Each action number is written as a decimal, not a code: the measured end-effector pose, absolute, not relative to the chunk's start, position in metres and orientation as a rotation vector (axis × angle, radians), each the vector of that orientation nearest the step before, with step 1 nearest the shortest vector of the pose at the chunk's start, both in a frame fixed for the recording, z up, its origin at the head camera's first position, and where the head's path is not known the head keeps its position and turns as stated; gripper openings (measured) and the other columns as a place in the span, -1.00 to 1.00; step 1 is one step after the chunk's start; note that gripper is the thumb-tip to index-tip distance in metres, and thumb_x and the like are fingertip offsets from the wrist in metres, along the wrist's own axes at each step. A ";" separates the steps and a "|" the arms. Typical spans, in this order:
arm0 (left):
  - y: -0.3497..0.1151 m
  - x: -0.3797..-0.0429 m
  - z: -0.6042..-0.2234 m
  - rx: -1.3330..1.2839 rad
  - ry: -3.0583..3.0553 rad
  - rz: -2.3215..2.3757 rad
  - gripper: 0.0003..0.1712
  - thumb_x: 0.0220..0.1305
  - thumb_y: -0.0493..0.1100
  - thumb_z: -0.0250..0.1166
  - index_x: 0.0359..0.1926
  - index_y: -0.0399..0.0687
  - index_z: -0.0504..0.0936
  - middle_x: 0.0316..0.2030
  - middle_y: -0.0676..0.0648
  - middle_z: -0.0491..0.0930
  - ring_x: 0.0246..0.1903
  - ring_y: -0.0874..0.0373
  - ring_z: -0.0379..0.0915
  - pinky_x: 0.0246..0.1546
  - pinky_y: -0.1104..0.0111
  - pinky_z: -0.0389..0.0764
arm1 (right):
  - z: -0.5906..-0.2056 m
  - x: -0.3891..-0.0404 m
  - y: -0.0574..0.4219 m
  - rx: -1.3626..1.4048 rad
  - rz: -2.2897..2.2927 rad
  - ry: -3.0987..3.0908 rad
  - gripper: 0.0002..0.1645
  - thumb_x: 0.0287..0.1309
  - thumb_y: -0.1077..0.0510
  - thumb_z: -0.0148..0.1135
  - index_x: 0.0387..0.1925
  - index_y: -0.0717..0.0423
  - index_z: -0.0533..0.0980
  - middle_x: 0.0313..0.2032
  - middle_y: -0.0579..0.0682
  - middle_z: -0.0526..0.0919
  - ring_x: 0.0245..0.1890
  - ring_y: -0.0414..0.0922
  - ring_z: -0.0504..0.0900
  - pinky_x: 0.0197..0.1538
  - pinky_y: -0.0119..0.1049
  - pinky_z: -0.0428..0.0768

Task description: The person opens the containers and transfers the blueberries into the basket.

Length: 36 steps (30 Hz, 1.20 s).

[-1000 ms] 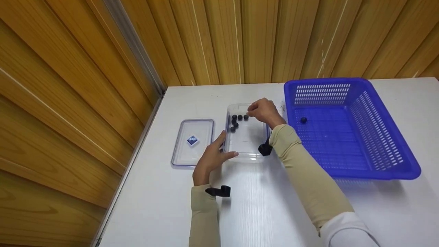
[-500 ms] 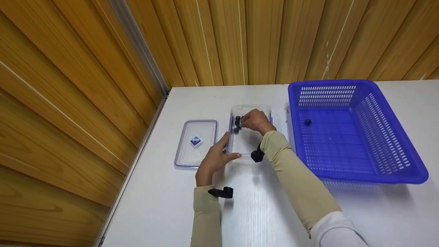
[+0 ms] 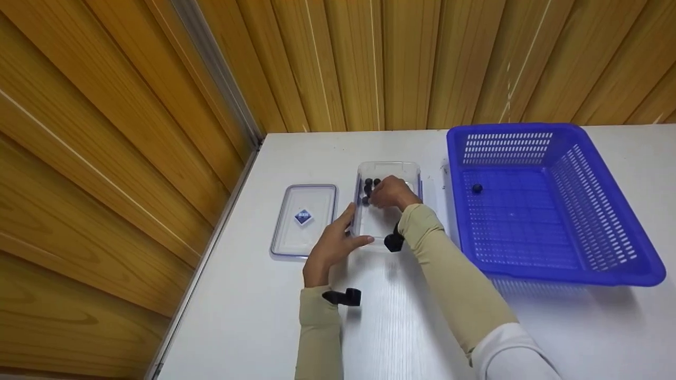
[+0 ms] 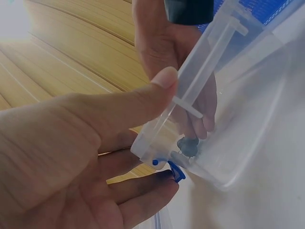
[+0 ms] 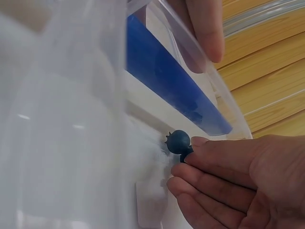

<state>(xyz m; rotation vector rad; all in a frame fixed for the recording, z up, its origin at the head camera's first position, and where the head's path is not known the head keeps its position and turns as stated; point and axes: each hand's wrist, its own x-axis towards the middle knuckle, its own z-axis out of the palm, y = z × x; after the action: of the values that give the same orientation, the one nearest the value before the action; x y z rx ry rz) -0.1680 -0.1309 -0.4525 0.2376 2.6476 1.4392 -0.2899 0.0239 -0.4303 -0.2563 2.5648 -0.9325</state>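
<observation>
A clear plastic container (image 3: 377,227) with blue side clips stands on the white table. My left hand (image 3: 332,245) grips its near left corner; in the left wrist view the thumb (image 4: 143,102) lies on the near wall and the fingers reach along the clip side. My right hand (image 3: 392,192) is inside the container. Between its thumb and fingers it pinches a small dark blueberry (image 5: 186,153), partly hidden. Another blueberry (image 5: 177,141) with a toothed crown sits right beside the fingertips. Several blueberries (image 3: 368,181) lie along the container's left wall.
To the left lies the container's clear lid (image 3: 288,240) with a blue diamond label (image 3: 303,216). A blue slatted basket (image 3: 560,274) stands on the right, one blueberry (image 3: 477,188) in it. Wood-panelled walls (image 3: 406,63) border the table's back and left.
My right hand has moved from the container's far right part toward me and in among the blueberries at the left wall. My left hand keeps its grip on the corner. The head view has shifted slightly.
</observation>
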 end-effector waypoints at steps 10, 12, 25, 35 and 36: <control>-0.128 -0.167 -0.450 0.209 2.656 1.413 0.05 0.06 0.06 0.35 0.44 0.06 -0.08 0.41 0.01 -0.04 0.30 0.03 0.09 0.29 0.25 0.15 | -0.431 -0.289 0.024 -0.257 -0.934 2.596 -0.73 0.01 0.20 0.27 -0.21 0.20 0.66 -0.31 0.12 0.70 -0.37 -0.07 0.58 -0.28 -0.32 0.53; -0.128 -0.168 -0.450 0.223 2.664 1.402 0.04 0.07 0.06 0.35 0.44 0.04 -0.08 0.40 0.00 -0.04 0.30 0.03 0.09 0.29 0.26 0.15 | -0.432 -0.289 0.023 -0.261 -0.941 2.599 -0.74 -0.01 0.20 0.29 -0.23 0.20 0.66 -0.34 0.11 0.71 -0.40 -0.09 0.57 -0.32 -0.35 0.51; -0.129 -0.167 -0.449 0.241 2.698 1.373 0.04 0.08 0.05 0.35 0.43 -0.06 -0.06 0.40 -0.04 -0.02 0.31 0.04 0.07 0.30 0.29 0.12 | -0.431 -0.280 0.012 -0.374 -0.866 2.664 -0.80 -0.10 0.21 0.37 -0.35 0.21 0.67 -0.34 0.07 0.68 -0.38 -0.08 0.50 -0.23 -0.26 0.53; -0.131 -0.167 -0.452 0.203 2.658 1.396 0.03 0.09 0.05 0.34 0.43 -0.01 -0.07 0.41 0.00 -0.06 0.33 0.04 0.02 0.31 0.25 0.11 | -0.435 -0.275 0.006 -0.440 -0.817 2.695 -0.84 -0.06 0.20 0.35 -0.36 0.16 0.69 -0.32 0.07 0.68 -0.37 -0.08 0.50 -0.23 -0.23 0.54; -0.131 -0.166 -0.452 0.207 2.658 1.398 0.03 0.09 0.05 0.34 0.43 -0.02 -0.07 0.41 0.00 -0.06 0.33 0.03 0.03 0.31 0.24 0.12 | -0.436 -0.274 0.006 -0.438 -0.814 2.697 -0.84 -0.06 0.19 0.35 -0.35 0.15 0.69 -0.31 0.07 0.68 -0.36 -0.07 0.50 -0.22 -0.23 0.54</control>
<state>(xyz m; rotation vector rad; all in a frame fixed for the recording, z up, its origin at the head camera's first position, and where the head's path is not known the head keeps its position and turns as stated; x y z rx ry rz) -0.1665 -0.1305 -0.4521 0.2072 2.6585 1.3977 -0.2742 0.0058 -0.4357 -0.4379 2.6965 -0.8141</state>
